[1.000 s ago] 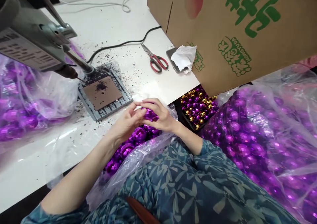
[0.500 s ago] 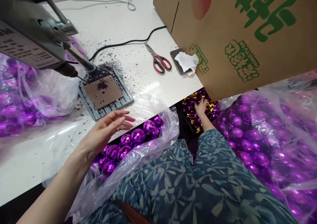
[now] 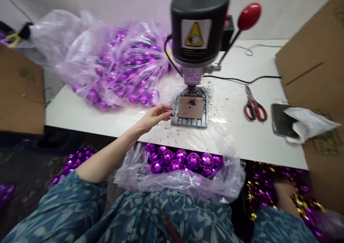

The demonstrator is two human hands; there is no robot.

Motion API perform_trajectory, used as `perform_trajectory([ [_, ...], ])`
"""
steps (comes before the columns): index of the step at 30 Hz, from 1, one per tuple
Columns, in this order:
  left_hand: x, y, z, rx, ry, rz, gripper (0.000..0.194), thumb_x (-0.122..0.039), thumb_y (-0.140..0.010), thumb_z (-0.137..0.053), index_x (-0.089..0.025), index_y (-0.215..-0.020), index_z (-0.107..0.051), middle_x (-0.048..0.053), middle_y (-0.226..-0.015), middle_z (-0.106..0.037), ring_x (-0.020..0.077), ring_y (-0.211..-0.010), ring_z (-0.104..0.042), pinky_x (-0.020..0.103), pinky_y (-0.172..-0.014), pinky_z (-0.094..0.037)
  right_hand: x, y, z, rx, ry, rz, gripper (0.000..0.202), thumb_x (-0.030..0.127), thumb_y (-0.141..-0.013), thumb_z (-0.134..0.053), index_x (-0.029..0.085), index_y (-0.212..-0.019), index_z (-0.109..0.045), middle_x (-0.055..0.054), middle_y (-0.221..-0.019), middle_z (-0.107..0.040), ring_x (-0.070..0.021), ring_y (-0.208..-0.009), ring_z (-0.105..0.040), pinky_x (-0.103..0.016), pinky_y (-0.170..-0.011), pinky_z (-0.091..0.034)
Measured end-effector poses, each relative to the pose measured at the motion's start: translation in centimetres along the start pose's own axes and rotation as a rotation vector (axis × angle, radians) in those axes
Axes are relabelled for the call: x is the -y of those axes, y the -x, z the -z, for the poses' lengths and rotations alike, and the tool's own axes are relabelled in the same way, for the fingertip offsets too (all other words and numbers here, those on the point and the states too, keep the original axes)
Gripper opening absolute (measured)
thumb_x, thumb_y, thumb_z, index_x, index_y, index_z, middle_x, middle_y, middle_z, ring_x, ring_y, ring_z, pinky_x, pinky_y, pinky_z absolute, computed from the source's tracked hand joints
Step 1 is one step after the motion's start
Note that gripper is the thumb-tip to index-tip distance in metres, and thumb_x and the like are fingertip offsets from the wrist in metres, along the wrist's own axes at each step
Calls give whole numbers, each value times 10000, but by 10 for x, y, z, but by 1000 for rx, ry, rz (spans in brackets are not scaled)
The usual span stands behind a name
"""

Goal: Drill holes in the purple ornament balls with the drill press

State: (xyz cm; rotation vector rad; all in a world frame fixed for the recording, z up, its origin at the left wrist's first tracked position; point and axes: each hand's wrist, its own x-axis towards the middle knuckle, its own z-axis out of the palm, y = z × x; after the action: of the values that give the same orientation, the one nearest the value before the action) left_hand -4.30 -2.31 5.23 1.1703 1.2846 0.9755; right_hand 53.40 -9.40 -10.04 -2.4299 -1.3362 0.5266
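My left hand (image 3: 157,117) hovers just left of the drill press base (image 3: 189,122), fingers loosely apart and nothing in them. A brown board (image 3: 182,107) with a small hole and dark shavings lies on that base. My right hand (image 3: 286,191) is at the lower right, blurred by motion, among purple and gold tinsel (image 3: 262,184); whether it holds anything cannot be made out. An opened plastic bag of shiny purple balls (image 3: 193,160) rests at my lap, below the table edge.
The press head (image 3: 200,24) with its red-knobbed lever (image 3: 249,16) stands over the white table (image 3: 236,135). A tied bag of purple balls (image 3: 126,67) lies left. Red-handled scissors (image 3: 254,108), a phone (image 3: 282,119) under tissue (image 3: 311,123), and a cardboard box (image 3: 317,67) are right.
The view has swung left, showing the press head and more of the tied bag. My left hand has moved to the left side of the press base. My right hand remains in the tinsel.
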Motion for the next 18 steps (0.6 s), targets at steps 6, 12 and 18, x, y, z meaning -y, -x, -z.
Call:
perform_trajectory([
  [6, -6, -88, 24, -139, -206, -418, 98, -252, -941, -709, -210, -1028, -726, 90, -1102, -769, 226, -1079, -717, 387, -1040, -526, -43, 13, -31, -152, -38, -217, 479, 665, -841, -768, 308, -1157, -721, -120, -1396, -670, -286, -1257, -698, -493, -890, -620],
  [12, -29, -179, 26, -138, -691, -287, 308, 12, -868, -517, -153, -1066, -687, 173, -1148, -743, 319, -1126, -679, 461, -1092, -465, -78, 47, -63, -131, -77, -236, 499, 583, -884, -770, 254, -1251, -701, -114, -1344, -677, -284, -1354, -656, -485, -981, -653],
  [18, -22, -220, 45, -268, -1071, -154, 581, 59, -791, -593, -6, -1368, -609, 389, -1635, -462, 534, -1558, -396, 671, -1272, -222, -102, 77, -75, -144, -102, -151, 395, 566, -902, -758, 239, -1120, -716, -82, -1165, -702, -241, -1235, -694, -399, -915, -656],
])
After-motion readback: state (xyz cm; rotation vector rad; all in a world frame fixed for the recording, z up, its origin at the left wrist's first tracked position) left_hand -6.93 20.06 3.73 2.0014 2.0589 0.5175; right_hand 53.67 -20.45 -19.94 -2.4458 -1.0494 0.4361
